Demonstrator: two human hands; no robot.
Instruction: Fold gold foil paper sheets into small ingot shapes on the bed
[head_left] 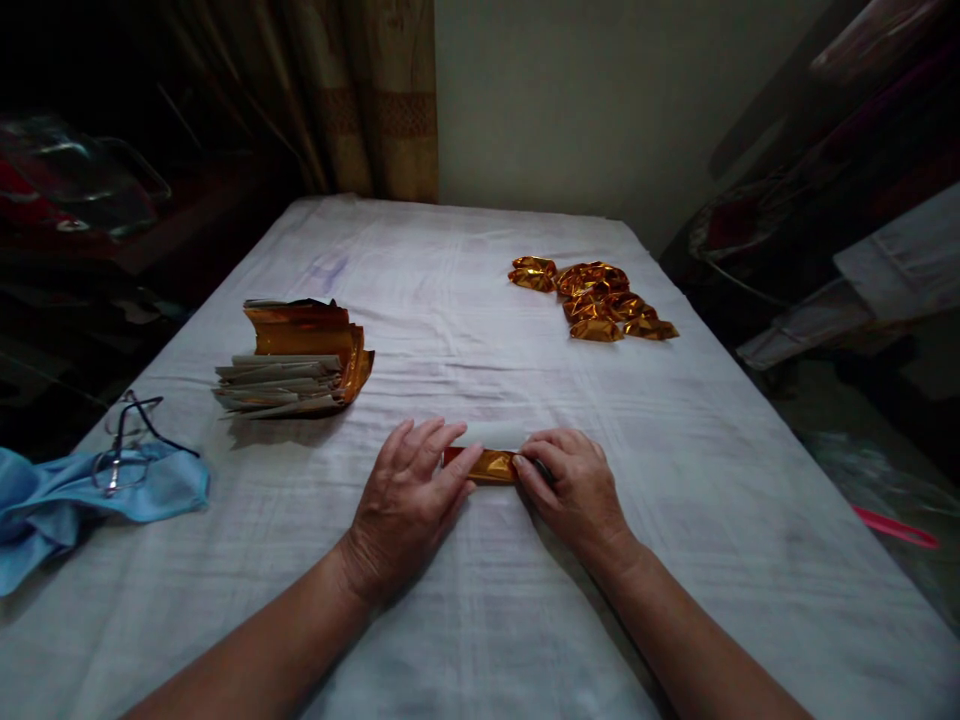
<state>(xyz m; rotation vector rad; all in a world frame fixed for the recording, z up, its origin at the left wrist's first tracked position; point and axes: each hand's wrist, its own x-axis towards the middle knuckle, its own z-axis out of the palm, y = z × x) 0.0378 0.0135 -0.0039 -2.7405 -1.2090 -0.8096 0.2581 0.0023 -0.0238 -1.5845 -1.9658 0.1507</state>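
A sheet of gold foil paper [495, 466] lies in front of me on the cloth, partly folded into a narrow strip, with its pale side showing along the far edge. My left hand [416, 500] holds its left end, thumb pressed across the gold fold and fingers reaching over the paper. At the right end, my right hand [574, 490] pinches the fold between thumb and curled fingers. Both hands cover the ends of the sheet.
A stack of gold foil papers [300, 365] stands left. Several folded gold foil pieces [596, 300] lie far right on the white-clothed table [420, 270]. Eyeglasses [120, 465] rest on a blue cloth [161, 490]. A pink handle [896, 527] shows beyond the right edge.
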